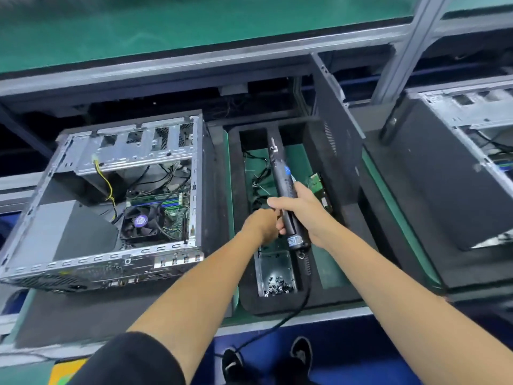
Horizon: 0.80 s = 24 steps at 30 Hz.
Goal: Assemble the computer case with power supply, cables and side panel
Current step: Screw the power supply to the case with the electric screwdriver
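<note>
Computer case (111, 207) lies on its side at 9 o'clock on the surface (83, 315), open face up, long axis running 7 to 1. Side panel (337, 118) leans at 1 o'clock. Electric screwdriver (283, 187), tip toward 12. Right hand (302, 212) grips its barrel; left hand (262, 225) curls at its lower body. Screw tray (274, 273) at 6.

Bright, even overhead light with soft shadows; wide-angle bending at the edges, slight blur throughout, mild glare on metal.

Open computer case (111, 207) lies on the workbench (288, 319) beside foam tray (249, 298).
</note>
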### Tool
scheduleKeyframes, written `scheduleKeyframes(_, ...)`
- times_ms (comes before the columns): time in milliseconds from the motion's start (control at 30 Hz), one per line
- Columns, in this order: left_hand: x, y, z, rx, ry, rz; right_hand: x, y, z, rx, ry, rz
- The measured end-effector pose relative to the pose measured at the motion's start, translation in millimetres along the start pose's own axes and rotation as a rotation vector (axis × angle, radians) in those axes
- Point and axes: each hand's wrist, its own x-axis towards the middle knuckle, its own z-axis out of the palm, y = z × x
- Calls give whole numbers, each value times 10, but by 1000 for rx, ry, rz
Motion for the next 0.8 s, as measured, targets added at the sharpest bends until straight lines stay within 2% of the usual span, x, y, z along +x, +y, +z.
scheduleKeyframes(133, 39, -52, 441, 257, -26, -8, 28, 328, -100, -9, 8, 98)
scheduleKeyframes(433, 265, 51, 573, 228, -198, -1, 153, 618, -218, -81, 70, 169)
scheduleKeyframes(467, 298, 69, 579, 204, -181, 0, 163, 627, -231, -80, 75, 170)
scheduleKeyframes(533, 332, 117, 625, -73, -78, -112, 185, 629, -260, -68, 81, 168)
scheduleKeyframes(600, 342, 127, 533, -47, -167, -115, 199, 621, -290, -49, 83, 166)
scheduleKeyframes(633, 328, 132, 533, -155, -164, -221, 197, 612, -306, -34, 85, 167)
scheduleKeyframes(700, 355, 103, 497, -265, -89, -305, 199, 576, -340, -4, 95, 164)
scheduleKeyframes(800, 402, 72, 470, -217, -56, -309, 203, 520, -379, 7, 102, 157)
